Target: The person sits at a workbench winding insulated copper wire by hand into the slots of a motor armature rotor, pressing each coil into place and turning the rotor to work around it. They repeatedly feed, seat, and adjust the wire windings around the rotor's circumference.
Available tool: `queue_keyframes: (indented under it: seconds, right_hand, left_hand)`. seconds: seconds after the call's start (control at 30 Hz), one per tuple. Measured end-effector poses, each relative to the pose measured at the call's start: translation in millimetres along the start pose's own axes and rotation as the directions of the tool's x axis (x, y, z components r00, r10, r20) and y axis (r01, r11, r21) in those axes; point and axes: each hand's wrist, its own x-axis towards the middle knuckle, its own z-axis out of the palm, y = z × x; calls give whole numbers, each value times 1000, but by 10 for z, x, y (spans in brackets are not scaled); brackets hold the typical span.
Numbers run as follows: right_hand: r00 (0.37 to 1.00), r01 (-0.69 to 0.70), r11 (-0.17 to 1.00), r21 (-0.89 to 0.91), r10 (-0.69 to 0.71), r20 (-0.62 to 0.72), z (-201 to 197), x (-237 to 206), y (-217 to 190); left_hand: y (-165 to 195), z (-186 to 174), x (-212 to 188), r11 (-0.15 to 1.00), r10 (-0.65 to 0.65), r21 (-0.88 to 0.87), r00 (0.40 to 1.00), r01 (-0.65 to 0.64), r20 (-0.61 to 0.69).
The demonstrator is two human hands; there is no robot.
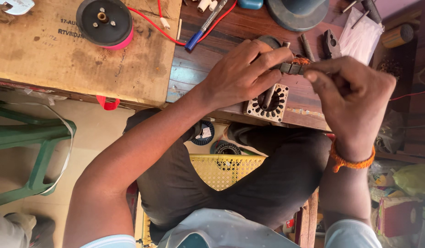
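Both hands meet over the wooden workbench [208, 55]. My left hand [242, 71] and my right hand [352, 98] pinch a small dark slotted metal piece with orange-copper wire [295, 65] between their fingertips. Just below it, at the bench's front edge, lies a square motor stator core [268, 104] with a round toothed opening; a thin rod stands in its opening. An orange thread band circles my right wrist.
A black round disc with a pink rim [104, 22] rests on cardboard [52, 50] at left. A red wire [153, 25], a blue-tipped pen [201, 32], a dark round base [297, 14] and a clear plastic bag [359, 39] lie at the back. A green stool [33, 138] and yellow crate [224, 170] stand below.
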Motion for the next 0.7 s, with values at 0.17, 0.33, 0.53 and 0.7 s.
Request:
queue_keyframes:
  seconds: [0.17, 0.33, 0.53, 0.7]
  right_hand:
    - [998, -9, 993, 118, 1, 62, 126, 269, 88]
    - [988, -135, 965, 223, 113, 110, 176, 363, 183]
    - [994, -76, 959, 272, 52, 96, 134, 345, 326]
    - [993, -83, 960, 269, 58, 100, 177, 383, 379]
  left_hand:
    - [-29, -43, 49, 944, 243, 211, 967, -255, 82]
    - [-10, -62, 62, 924, 307, 207, 946, -322, 102]
    - [17, -53, 43, 916, 325, 211, 940, -341, 105]
    - [58, -75, 60, 940, 267, 192, 958, -282, 104]
